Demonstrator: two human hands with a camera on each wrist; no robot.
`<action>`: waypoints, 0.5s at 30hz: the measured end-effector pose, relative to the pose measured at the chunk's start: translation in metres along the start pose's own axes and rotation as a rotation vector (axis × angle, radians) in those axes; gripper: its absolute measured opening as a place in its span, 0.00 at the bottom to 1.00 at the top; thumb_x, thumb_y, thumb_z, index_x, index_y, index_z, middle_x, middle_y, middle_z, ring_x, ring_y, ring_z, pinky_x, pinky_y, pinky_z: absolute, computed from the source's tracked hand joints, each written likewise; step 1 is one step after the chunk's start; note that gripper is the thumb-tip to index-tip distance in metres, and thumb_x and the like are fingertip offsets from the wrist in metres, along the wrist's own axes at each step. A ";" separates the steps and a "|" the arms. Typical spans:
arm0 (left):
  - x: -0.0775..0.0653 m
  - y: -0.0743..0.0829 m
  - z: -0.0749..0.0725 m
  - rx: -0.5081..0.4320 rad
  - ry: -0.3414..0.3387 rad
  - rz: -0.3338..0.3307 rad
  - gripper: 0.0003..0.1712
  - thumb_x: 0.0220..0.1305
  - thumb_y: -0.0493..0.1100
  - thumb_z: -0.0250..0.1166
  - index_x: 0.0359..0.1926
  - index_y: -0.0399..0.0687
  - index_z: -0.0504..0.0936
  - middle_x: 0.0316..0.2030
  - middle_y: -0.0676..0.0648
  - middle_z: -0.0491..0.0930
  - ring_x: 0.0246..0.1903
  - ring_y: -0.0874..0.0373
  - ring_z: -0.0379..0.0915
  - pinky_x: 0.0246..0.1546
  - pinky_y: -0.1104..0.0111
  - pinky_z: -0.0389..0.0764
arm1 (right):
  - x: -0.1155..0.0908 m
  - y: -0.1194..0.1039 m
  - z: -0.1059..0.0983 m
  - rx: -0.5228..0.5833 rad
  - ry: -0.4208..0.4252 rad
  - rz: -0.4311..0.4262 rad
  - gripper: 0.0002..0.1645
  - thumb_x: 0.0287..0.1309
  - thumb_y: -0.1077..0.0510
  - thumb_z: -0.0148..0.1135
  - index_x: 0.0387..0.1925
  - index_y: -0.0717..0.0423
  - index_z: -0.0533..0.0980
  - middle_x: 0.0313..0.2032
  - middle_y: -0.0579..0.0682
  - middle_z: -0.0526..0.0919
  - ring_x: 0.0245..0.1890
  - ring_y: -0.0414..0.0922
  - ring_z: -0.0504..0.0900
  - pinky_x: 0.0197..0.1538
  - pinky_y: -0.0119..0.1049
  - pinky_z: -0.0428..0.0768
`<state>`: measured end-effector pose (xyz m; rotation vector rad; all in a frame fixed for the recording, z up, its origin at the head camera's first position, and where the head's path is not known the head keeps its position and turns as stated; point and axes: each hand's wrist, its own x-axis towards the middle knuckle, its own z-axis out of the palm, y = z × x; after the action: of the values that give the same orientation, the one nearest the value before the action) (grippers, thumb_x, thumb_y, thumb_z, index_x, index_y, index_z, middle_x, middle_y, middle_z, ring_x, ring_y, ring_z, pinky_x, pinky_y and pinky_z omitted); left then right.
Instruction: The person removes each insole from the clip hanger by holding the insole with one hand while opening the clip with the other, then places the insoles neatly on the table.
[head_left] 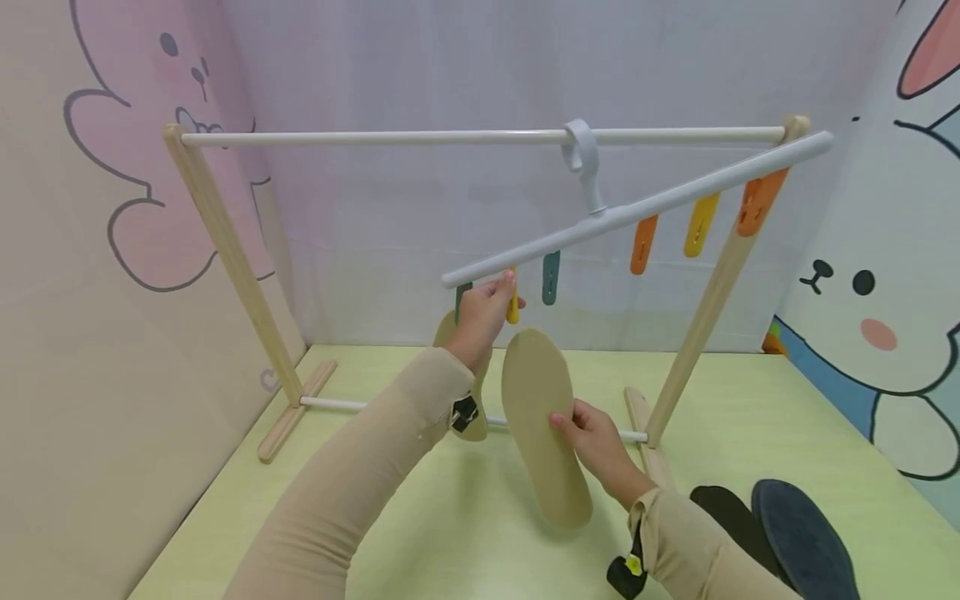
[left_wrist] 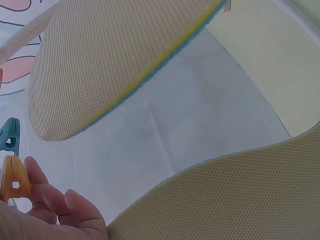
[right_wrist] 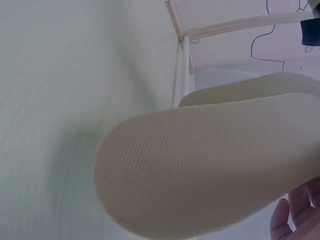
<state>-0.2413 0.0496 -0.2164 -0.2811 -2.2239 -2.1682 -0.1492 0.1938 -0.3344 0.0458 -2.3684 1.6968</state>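
My left hand [head_left: 483, 321] pinches a yellow clip [head_left: 513, 307] near the low left end of a white clip hanger [head_left: 652, 207]. In the left wrist view this clip [left_wrist: 15, 177] sits at the thumb and fingers. A beige insole [head_left: 542, 417] is held upright by my right hand [head_left: 602, 450], thumb on its face, its toe end just below the yellow clip. Behind my left forearm a second beige insole [head_left: 474, 427] hangs under a dark green clip [head_left: 462, 297], partly hidden. The mesh face of the held insole [right_wrist: 200, 170] fills much of the right wrist view.
The tilted hanger hooks over the white top bar [head_left: 375, 138] of a wooden-legged rack [head_left: 240, 275]. Teal [head_left: 551, 279], orange [head_left: 643, 246] and yellow [head_left: 701, 225] clips hang farther along it. Two dark insoles [head_left: 806, 537] lie on the pale green table [head_left: 427, 542] at right.
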 end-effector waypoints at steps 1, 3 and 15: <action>0.000 0.000 0.000 0.003 0.006 0.001 0.22 0.72 0.53 0.53 0.25 0.44 0.76 0.30 0.47 0.81 0.37 0.58 0.66 0.47 0.62 0.65 | -0.001 0.000 -0.001 -0.005 0.005 0.003 0.12 0.64 0.66 0.56 0.43 0.75 0.75 0.37 0.60 0.83 0.35 0.42 0.79 0.41 0.33 0.76; 0.001 -0.001 0.000 -0.013 0.015 0.000 0.22 0.72 0.53 0.54 0.25 0.43 0.76 0.27 0.50 0.79 0.33 0.59 0.64 0.43 0.64 0.63 | -0.001 0.001 -0.004 -0.020 0.015 0.013 0.13 0.65 0.66 0.56 0.44 0.75 0.75 0.37 0.61 0.83 0.36 0.42 0.80 0.42 0.33 0.76; 0.006 0.000 -0.005 -0.050 0.057 -0.016 0.23 0.70 0.53 0.57 0.44 0.34 0.80 0.28 0.50 0.80 0.36 0.57 0.69 0.46 0.64 0.69 | -0.006 0.003 -0.026 -0.091 0.027 0.051 0.14 0.65 0.63 0.57 0.45 0.74 0.75 0.40 0.61 0.83 0.39 0.44 0.81 0.44 0.35 0.75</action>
<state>-0.2477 0.0452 -0.2157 -0.1999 -2.1527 -2.2127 -0.1400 0.2189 -0.3308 -0.0529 -2.4438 1.5994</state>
